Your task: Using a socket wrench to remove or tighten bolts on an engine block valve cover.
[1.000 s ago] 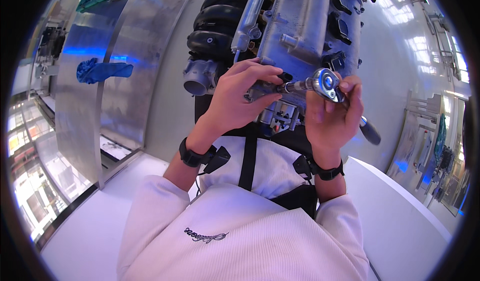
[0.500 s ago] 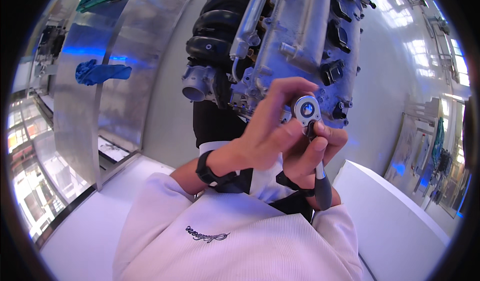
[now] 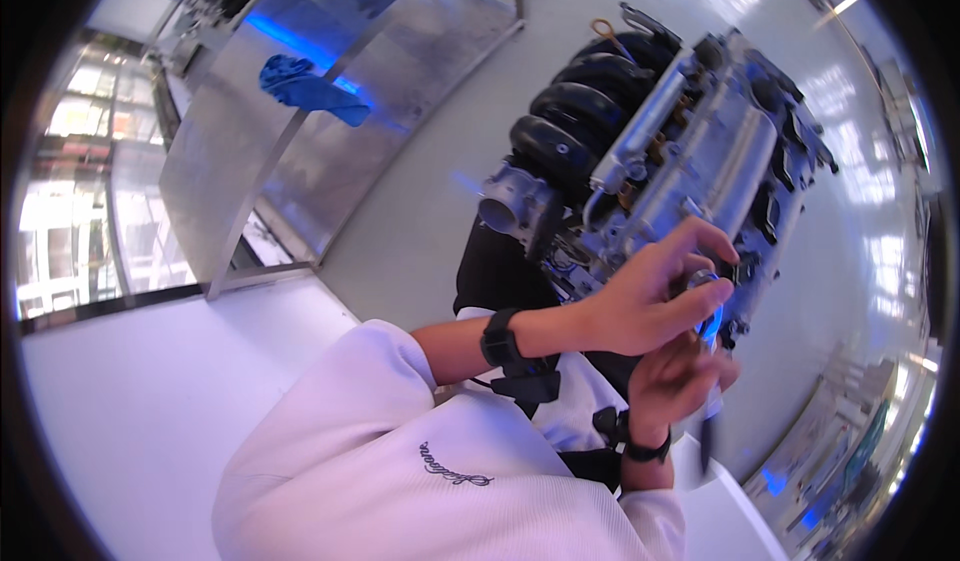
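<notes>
A ratchet wrench [image 3: 708,443] with a shiny metal head and a dark handle hangs upright between my hands, its handle pointing down toward me. My left hand [image 3: 645,301] pinches the round head between thumb and fingers, partly covering it. Just below, my right hand [image 3: 675,386] is curled at the wrench's neck, its fingertips smeared by motion. Behind both hands stands an engine [image 3: 690,176] with a silver valve cover and black curved intake pipes. The hands are in front of its near end, hiding part of it; whether the wrench touches the engine I cannot tell.
To the left is a metal bench [image 3: 390,121] with a crumpled blue cloth [image 3: 312,89] over its edge. Grey floor [image 3: 400,201] surrounds the engine. A white surface [image 3: 180,381] lies at the lower left, and another white panel [image 3: 735,516] is at the lower right.
The view has turned, so the engine and bench now sit tilted and further right. My left fingers have closed over the wrench's head, which faced up in plain sight before.
</notes>
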The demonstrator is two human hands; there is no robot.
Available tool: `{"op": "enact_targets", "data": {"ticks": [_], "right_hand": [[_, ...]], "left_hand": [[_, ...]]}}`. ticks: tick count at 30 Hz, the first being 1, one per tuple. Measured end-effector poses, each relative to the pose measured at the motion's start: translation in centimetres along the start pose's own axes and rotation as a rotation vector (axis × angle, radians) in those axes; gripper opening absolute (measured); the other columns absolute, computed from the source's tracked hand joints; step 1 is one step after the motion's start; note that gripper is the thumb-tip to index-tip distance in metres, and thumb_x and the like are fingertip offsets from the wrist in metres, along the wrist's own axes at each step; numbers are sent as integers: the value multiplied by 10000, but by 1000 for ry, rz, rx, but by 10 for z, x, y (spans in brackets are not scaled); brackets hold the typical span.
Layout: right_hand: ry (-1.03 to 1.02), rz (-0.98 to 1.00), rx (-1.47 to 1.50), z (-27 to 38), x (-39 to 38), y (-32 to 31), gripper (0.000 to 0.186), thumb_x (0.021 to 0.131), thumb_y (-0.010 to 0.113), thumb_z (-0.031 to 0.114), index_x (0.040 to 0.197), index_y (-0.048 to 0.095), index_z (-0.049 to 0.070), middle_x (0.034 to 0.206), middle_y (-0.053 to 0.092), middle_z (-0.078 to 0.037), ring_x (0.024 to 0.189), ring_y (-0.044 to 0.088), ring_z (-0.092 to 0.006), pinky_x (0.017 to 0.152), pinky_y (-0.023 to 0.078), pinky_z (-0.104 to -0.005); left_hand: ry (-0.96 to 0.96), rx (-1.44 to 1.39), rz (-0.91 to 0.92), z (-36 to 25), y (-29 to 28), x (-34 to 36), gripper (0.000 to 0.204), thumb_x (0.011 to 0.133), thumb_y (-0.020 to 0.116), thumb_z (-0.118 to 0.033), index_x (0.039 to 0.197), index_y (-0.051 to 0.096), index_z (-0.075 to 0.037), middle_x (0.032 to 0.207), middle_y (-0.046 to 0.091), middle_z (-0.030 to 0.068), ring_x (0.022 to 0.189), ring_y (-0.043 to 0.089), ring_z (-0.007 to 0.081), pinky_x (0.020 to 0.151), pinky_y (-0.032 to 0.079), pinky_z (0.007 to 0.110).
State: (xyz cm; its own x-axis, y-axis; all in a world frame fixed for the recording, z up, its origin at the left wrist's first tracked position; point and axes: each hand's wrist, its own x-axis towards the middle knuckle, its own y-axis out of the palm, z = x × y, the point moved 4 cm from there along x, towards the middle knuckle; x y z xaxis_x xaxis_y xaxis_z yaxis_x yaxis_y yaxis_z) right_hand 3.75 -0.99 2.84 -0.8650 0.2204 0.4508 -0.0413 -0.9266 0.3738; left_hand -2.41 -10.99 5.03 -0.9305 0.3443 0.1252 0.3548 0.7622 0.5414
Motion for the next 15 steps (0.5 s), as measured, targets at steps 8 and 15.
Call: {"op": "enact_targets", "data": {"ticks": [8,15], "right_hand": [[-131,-87,-935,19,40,-32,309,927,597,346,850,497,65,689,508,-27,562,513,-203,595,421,-282],[64,350,-577,15,5,-11,203,850,642,163,672,588,80,569,544,-17,537,523,-140,553,407,-277]], "left_hand": [[113,99,142,-4,-3,14,250,940,502,-179,1135,472,-26,706,467,9,624,440,79,572,374,264],[-146,28,194,-13,-12,15,253,947,537,-186,1153,487,-47,866,565,30,716,519,84,635,421,244]]}}
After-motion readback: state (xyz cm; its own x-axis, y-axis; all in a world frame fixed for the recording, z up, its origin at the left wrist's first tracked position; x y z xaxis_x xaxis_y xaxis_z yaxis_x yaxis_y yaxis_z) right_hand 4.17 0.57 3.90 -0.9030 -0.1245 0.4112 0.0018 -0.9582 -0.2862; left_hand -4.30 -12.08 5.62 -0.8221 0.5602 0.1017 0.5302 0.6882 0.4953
